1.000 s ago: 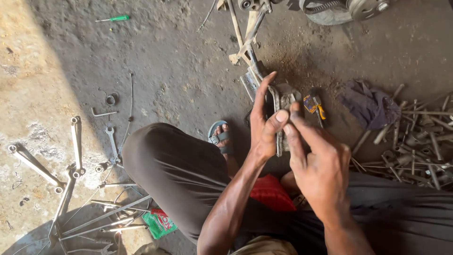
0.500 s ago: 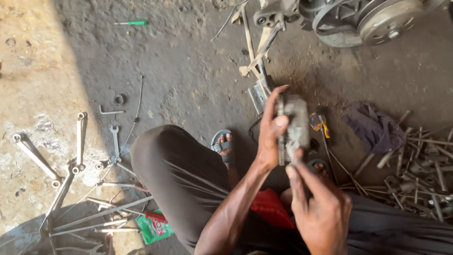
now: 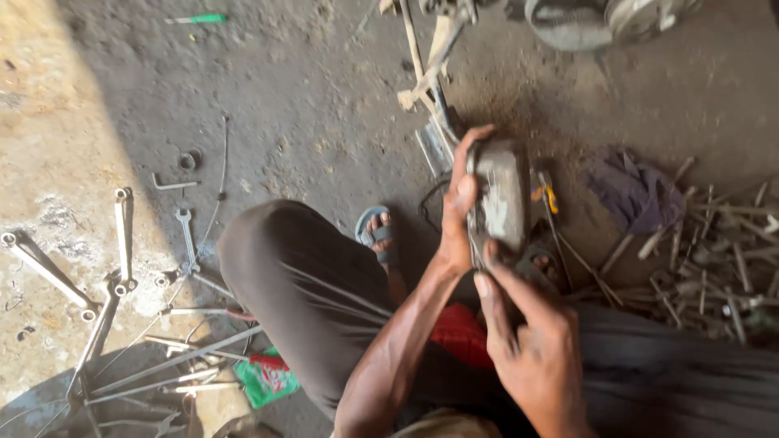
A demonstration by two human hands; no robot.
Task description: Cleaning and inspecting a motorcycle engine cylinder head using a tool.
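Holding a grey metal part (image 3: 501,201) upright before the knees, the left hand (image 3: 456,212) wraps its left edge, thumb on the face and fingers curled behind, clamped on it. The right hand (image 3: 531,349) reaches up from below; its fingertips (image 3: 484,284) press together against the part's lower edge.

Change from the earlier frames: a second ago both hands met over a narrower piece lower down; half a second ago the part was already raised. It now shows its broad, pale-smeared face, and the right hand has dropped to its bottom end. The view has also shifted, so the wrenches (image 3: 122,243) sit lower left.

Edges and room: the part's right edge is free, with an orange-handled tool (image 3: 548,195) just beside it and a purple rag (image 3: 637,195) farther right. A heap of rods (image 3: 714,259) fills the right margin. Bare floor (image 3: 308,105) lies open to the upper left. A sandalled foot (image 3: 380,235) rests near the left wrist.

Orientation: the part's long axis runs nearly vertical in view, its rounded top pointing away from the person toward the frame (image 3: 430,73) beyond.
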